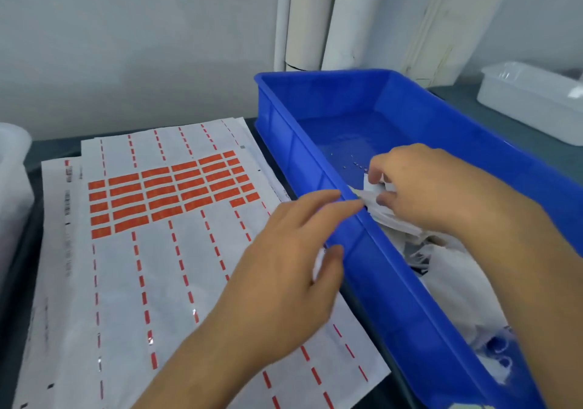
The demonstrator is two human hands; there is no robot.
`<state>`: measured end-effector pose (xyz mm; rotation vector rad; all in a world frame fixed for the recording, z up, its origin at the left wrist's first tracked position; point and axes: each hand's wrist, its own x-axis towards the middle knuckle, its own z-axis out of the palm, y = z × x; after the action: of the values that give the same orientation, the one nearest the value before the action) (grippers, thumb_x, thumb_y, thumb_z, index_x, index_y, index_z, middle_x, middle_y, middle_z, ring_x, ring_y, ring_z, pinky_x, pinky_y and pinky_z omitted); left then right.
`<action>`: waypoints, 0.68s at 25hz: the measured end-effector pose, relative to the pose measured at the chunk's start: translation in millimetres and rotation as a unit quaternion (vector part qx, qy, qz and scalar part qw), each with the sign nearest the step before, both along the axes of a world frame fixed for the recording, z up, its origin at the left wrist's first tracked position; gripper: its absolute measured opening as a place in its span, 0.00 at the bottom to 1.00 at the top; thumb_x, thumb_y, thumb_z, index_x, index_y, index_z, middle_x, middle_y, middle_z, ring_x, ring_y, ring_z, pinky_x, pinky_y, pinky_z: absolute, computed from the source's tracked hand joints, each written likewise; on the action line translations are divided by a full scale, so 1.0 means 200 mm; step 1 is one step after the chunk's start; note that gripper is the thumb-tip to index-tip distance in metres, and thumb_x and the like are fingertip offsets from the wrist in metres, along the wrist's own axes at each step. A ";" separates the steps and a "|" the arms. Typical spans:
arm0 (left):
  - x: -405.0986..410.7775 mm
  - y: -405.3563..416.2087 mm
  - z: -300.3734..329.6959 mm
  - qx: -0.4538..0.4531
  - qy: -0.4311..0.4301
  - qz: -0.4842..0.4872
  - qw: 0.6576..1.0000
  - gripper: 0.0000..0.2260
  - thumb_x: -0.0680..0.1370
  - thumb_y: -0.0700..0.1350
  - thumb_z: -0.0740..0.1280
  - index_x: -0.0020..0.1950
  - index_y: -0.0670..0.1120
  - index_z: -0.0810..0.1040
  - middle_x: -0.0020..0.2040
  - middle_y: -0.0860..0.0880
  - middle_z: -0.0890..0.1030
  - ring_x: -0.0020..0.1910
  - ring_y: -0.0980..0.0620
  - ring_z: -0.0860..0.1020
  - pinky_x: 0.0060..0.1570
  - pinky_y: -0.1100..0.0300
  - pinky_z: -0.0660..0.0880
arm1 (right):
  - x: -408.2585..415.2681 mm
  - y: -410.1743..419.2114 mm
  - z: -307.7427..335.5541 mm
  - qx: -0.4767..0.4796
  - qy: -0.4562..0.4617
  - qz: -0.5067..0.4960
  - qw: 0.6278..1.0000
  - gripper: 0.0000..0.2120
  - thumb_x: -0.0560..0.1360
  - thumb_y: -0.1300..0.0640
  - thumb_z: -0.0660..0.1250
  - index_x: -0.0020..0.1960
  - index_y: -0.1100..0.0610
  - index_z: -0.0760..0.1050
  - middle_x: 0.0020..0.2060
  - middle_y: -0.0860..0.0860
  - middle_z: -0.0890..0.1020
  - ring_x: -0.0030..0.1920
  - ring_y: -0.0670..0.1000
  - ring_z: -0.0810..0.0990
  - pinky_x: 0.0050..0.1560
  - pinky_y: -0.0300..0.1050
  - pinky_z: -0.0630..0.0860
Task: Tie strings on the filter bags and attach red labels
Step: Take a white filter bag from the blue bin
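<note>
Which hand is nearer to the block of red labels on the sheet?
The left. The left hand hovers over the label sheet, just right of and below the red labels. The right hand is farther right, inside the blue bin, gripping a white filter bag.

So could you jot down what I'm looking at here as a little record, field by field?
setting: dark table against a pale wall
label sheet: white backing lying flat left of the crate, red labels left only in its upper part
blue crate: holds a heap of white filter bags at its near end
right hand: inside the crate, pinching one filter bag
left hand: over the crate's near rim, fingertips at that same bag
white tray: far right
</note>
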<state>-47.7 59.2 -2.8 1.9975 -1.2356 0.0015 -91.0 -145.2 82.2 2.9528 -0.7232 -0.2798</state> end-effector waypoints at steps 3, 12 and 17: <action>-0.04 -0.11 0.00 0.020 -0.058 -0.022 0.998 0.24 0.82 0.48 0.62 0.78 0.62 0.65 0.79 0.61 0.64 0.77 0.58 0.61 0.69 0.61 0.68 | 0.04 -0.02 -0.10 -0.006 0.018 0.000 1.000 0.10 0.80 0.49 0.66 0.56 0.54 0.78 0.46 0.53 0.79 0.43 0.55 0.78 0.44 0.51 0.78; -0.04 -0.17 -0.06 -0.006 -0.061 -0.013 0.998 0.20 0.81 0.45 0.63 0.73 0.57 0.74 0.76 0.60 0.69 0.75 0.58 0.65 0.69 0.62 0.65 | 0.11 0.01 -0.11 -0.089 -0.045 -0.038 0.994 0.01 0.77 0.62 0.68 0.47 0.58 0.77 0.34 0.52 0.67 0.31 0.51 0.64 0.29 0.44 0.59; -0.02 -0.14 -0.06 -0.049 0.022 -0.001 0.999 0.19 0.84 0.50 0.62 0.75 0.62 0.69 0.71 0.69 0.70 0.72 0.69 0.65 0.63 0.79 0.60 | 0.11 0.11 0.01 -0.140 -0.127 -0.014 0.982 0.07 0.77 0.64 0.69 0.53 0.56 0.78 0.34 0.51 0.66 0.34 0.53 0.65 0.37 0.48 0.64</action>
<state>-50.9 30.6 -14.7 1.9023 -1.1881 0.0155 -69.6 -123.9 84.8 2.7351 -0.7618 0.1871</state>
